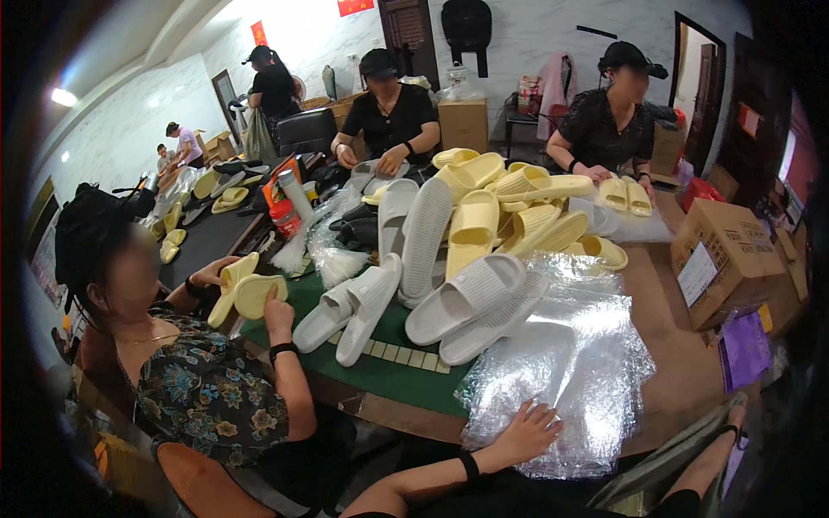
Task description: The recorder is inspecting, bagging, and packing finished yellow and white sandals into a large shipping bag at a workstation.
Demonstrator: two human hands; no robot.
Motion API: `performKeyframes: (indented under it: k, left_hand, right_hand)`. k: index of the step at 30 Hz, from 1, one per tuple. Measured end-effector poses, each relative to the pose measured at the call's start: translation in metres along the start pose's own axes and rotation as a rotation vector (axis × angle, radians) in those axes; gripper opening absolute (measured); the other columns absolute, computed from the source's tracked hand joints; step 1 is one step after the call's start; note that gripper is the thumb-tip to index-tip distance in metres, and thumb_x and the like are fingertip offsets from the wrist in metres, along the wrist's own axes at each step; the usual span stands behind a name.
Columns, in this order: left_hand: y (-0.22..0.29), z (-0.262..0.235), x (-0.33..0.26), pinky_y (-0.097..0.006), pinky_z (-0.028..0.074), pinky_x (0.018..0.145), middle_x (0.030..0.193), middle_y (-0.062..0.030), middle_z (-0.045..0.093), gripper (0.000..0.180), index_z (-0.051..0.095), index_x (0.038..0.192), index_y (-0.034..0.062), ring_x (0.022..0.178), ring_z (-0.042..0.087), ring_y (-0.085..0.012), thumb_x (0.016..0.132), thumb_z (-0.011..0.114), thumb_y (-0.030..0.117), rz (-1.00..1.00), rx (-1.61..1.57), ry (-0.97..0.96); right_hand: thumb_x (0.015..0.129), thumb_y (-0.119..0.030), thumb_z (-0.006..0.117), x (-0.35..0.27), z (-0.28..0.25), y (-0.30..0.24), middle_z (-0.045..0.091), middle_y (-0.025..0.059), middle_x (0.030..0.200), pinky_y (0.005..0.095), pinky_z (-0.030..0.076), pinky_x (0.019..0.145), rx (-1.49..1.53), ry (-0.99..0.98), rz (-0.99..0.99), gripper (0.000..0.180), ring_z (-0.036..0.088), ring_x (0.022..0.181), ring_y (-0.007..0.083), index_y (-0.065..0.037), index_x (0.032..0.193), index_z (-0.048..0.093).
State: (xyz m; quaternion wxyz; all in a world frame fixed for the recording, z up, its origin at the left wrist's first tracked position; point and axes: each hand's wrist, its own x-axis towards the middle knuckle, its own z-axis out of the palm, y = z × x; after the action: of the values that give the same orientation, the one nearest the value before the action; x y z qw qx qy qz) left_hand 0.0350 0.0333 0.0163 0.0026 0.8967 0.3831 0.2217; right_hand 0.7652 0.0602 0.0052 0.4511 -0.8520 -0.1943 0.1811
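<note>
L hand [527, 432] flat, fingers spread, palm down on near edge of stack of clear plastic bags [561, 363]; grasping nothing. R hand [734, 413] at far right rim, mostly cut off, grip can't tell. Bag stack runs away from L hand, long axis near-to-far; L hand much closer. Just beyond stack, left: grey-white slides [471, 298] on green mat [380, 371]. Further: pale yellow slides [509, 207] heaped. Right of stack: brown carton [725, 250] w/ white label; purple packet [744, 350] below it. Far wall: red signs [355, 7].
</note>
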Motion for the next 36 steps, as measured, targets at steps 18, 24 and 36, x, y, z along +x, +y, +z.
performKeyframes:
  k: [18, 24, 36]
  left_hand:
    - [0.004, -0.002, -0.002, -0.052, 0.025, 0.100, 0.116, -0.0104, 0.053, 0.034, 0.056, 0.114, 0.0136, 0.113, 0.044, -0.0267, 0.086, 0.052, 0.033, -0.002, 0.011, -0.012]
    - [-0.002, 0.001, -0.001, -0.053, 0.025, 0.100, 0.115, -0.0101, 0.054, 0.032, 0.058, 0.111, 0.0144, 0.113, 0.045, -0.0277, 0.084, 0.054, 0.031, -0.049, 0.026, -0.044]
    - [0.051, -0.043, 0.038, -0.051, 0.031, 0.096, 0.118, -0.0205, 0.052, 0.052, 0.054, 0.116, 0.0030, 0.113, 0.046, -0.0341, 0.086, 0.051, 0.045, 0.098, -0.124, -0.080]
  right_hand:
    - [0.083, -0.003, 0.041, -0.069, 0.024, -0.020, 0.060, 0.0225, 0.100, 0.0413, 0.043, 0.081, -0.452, 0.387, -0.500, 0.026, 0.057, 0.096, 0.0342, 0.004, 0.102, 0.058]
    - [0.077, -0.001, 0.051, -0.163, 0.044, -0.060, 0.061, 0.0235, 0.090, 0.0439, 0.047, 0.072, -0.882, 0.276, -0.674, 0.021, 0.058, 0.086, 0.0405, 0.003, 0.096, 0.060]
    - [0.068, -0.005, 0.064, -0.275, -0.047, -0.088, 0.058, 0.0269, 0.094, 0.0464, 0.044, 0.076, -0.786, -0.079, -0.608, 0.042, 0.055, 0.092, 0.0420, 0.001, 0.106, 0.048]
